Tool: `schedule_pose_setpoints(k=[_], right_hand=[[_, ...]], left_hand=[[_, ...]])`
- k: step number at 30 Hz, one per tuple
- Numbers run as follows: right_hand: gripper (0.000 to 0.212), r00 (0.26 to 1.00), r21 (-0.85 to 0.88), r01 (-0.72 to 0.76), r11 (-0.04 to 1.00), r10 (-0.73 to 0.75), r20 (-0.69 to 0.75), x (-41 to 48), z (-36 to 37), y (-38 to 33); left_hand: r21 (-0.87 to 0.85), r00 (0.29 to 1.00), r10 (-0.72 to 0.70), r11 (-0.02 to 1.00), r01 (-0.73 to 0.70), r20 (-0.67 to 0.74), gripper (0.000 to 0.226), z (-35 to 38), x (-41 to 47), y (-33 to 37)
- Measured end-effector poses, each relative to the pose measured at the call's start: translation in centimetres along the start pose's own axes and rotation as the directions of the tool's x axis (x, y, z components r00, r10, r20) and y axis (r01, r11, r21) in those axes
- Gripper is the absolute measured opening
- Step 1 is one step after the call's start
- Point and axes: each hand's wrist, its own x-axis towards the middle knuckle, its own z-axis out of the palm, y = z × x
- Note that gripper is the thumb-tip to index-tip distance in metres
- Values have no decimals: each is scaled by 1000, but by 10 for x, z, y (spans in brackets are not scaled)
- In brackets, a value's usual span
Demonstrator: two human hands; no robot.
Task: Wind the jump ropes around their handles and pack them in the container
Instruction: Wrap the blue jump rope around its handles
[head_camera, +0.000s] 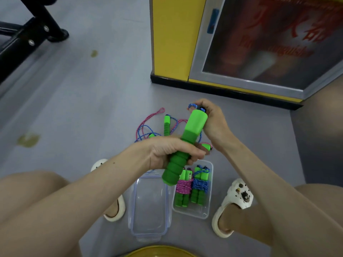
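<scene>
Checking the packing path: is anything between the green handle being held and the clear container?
Nothing visible does. The clear plastic container sits open just below the green foam jump-rope handle, its clear lid lying beside it. A pink-wound rope bundle and a blue-wound rope bundle already fill most of it.

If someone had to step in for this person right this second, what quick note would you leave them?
Left hand: grips the foam end of a green handle.
Right hand: pinches the blue rope at the handle's top.
Container: on the floor, holding a pink bundle and a blue bundle; its lid lies beside it.
Tangle of unwound ropes: on the floor beyond.
Done: two ropes packed.
Left: wind the held rope, sort the tangle, pack.
</scene>
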Motion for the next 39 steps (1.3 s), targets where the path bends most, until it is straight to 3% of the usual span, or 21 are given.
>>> schedule_pose_setpoints(k=[3,5,7,10,14,18,20,22,23,25,26,30,34,39], right_hand=[[18,999,-36,-31,999,32,8,-2,-3,1],[18,992,-48,-96,994,100,74,-6,-7,0],[26,973,-46,-172,984,177,149,-13,-11,-2],[27,964,-234,-138,962,185,190,-23,-9,3],[25,899,-240,-105,965,195,391,-32,-7,8],[27,822,-297,-54,953,212,529,-37,-10,7],[32,812,-328,-34,944,217,542,-37,-11,8],[30,823,-354,-3,935,203,530,-34,-15,4],[28,836,-348,2,938,189,515,-32,-19,0],[19,873,-291,-22,957,160,461,-26,-30,-7],[14,892,-262,-30,965,144,428,-24,-35,-10],[12,955,-235,9,972,61,289,-20,-41,-10],[13,915,-195,-13,981,90,394,-22,-40,-8],[24,844,-27,-159,987,150,515,-22,-43,-9]], left_hand=[[-50,1000,15,999,-14,24,13,10,4,2],[-160,994,110,982,-104,26,22,12,6,6],[-312,971,236,920,-236,-40,38,8,8,11],[-486,913,362,773,-407,-189,56,0,10,19],[-389,832,367,755,-527,-416,61,-7,12,23],[-477,774,308,644,-598,-554,20,-9,10,27],[-380,749,301,715,-587,-590,15,-11,10,29],[-117,722,366,844,-524,-587,21,-19,13,27],[68,719,414,887,-458,-558,33,-23,14,25],[380,749,460,876,-297,-477,63,-29,16,22],[448,786,435,864,-228,-438,69,-30,16,20],[519,934,268,848,-112,-236,57,-23,15,14],[367,994,107,924,-105,15,59,-22,16,6],[139,933,121,974,-177,338,43,-15,12,6]])
